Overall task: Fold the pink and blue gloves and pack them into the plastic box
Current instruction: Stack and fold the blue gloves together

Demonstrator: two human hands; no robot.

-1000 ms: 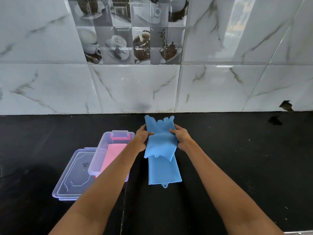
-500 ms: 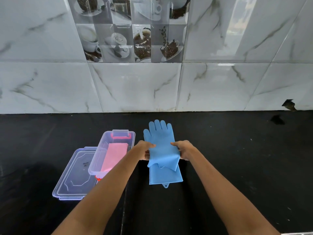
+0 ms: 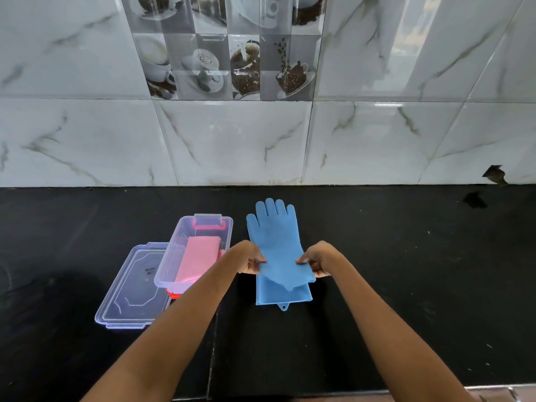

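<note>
Head view. The blue gloves (image 3: 275, 245) lie flat on the black desk (image 3: 406, 271), just right of the plastic box (image 3: 224, 227), finger ends toward the tiled wall (image 3: 232, 140) and cuffs toward the person. Two layers show: an upper glove whose cuff edge is raised, and a lower cuff with a small hanging tab (image 3: 283, 306) at its near edge. The left hand (image 3: 248, 258) and right hand (image 3: 319, 259) each pinch a side edge of the upper layer near the cuff, fingers closed on the blue gloves.

The material looks like thin silicone or rubber: light, limp, probably springy, so a fold may reopen unless pressed; side edges and cuff give the surest hold.

The folded pink gloves (image 3: 198, 261) already lie inside the plastic box. Left of the plastic box rests its clear lid (image 3: 130, 300), partly under it. The left forearm crosses the near corner of the plastic box, which could be nudged.
</note>
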